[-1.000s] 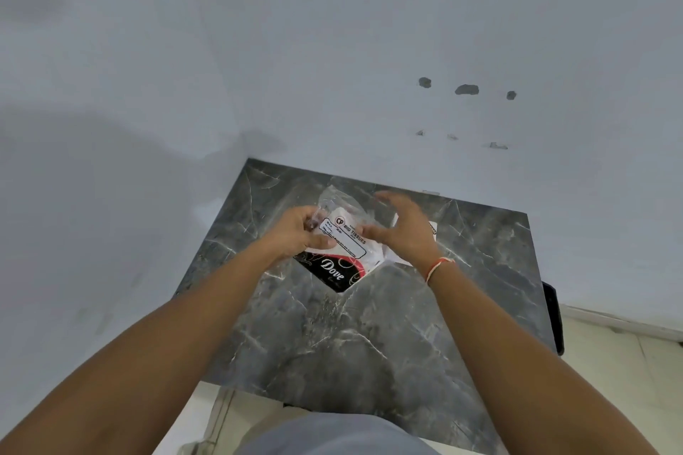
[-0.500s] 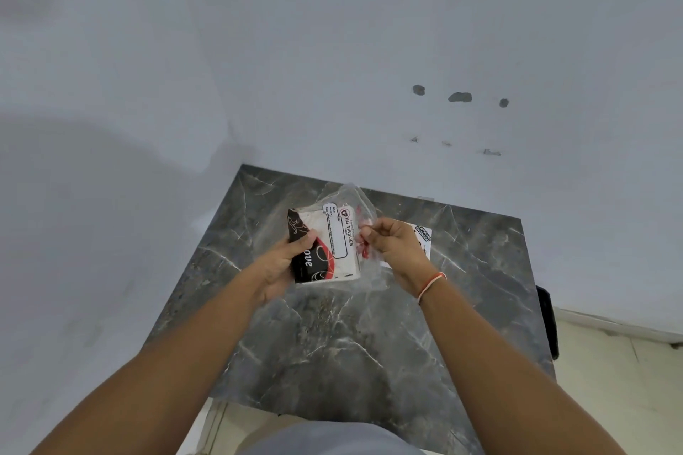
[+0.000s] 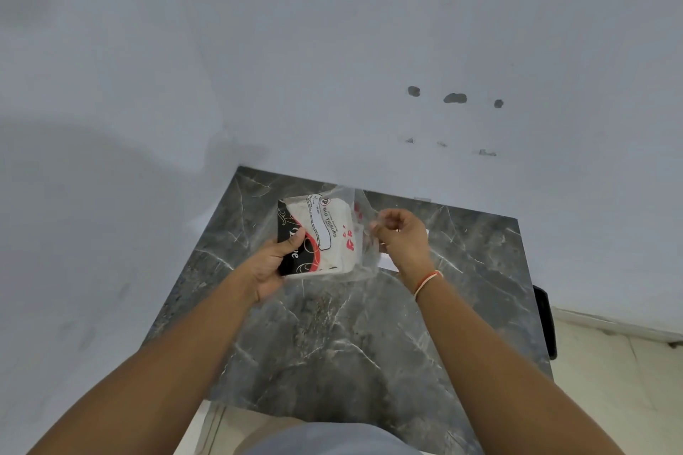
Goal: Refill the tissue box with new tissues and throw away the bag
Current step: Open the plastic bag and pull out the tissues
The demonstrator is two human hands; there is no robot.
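I hold a clear plastic bag [image 3: 364,233] up over the table [image 3: 332,336], and inside it is a white pack of tissues [image 3: 325,233] with a printed label and small red marks. Behind the pack, on its left side, is the black tissue box [image 3: 292,233] with white swirls and a red curve; I cannot tell whether the box is inside the bag or only pressed against it. My left hand [image 3: 271,262] is clamped on the box's left edge, thumb on the front face and the other fingers out of sight behind. My right hand [image 3: 401,236] is closed in a pinch on the loose right edge of the bag, fingertips drawn together on the thin plastic. A red and white thread band [image 3: 427,281] circles my right wrist.

The table has a dark grey marble-look top with pale veins. A bit of white paper [image 3: 388,262] shows on it just below my right hand. The table sits tight in a corner of two pale grey walls [image 3: 332,48]; the wall ahead has several small dark chipped spots [image 3: 454,98]. To the right is a light tiled floor [image 3: 621,380], and a black object [image 3: 545,321] sits at the table's right edge.
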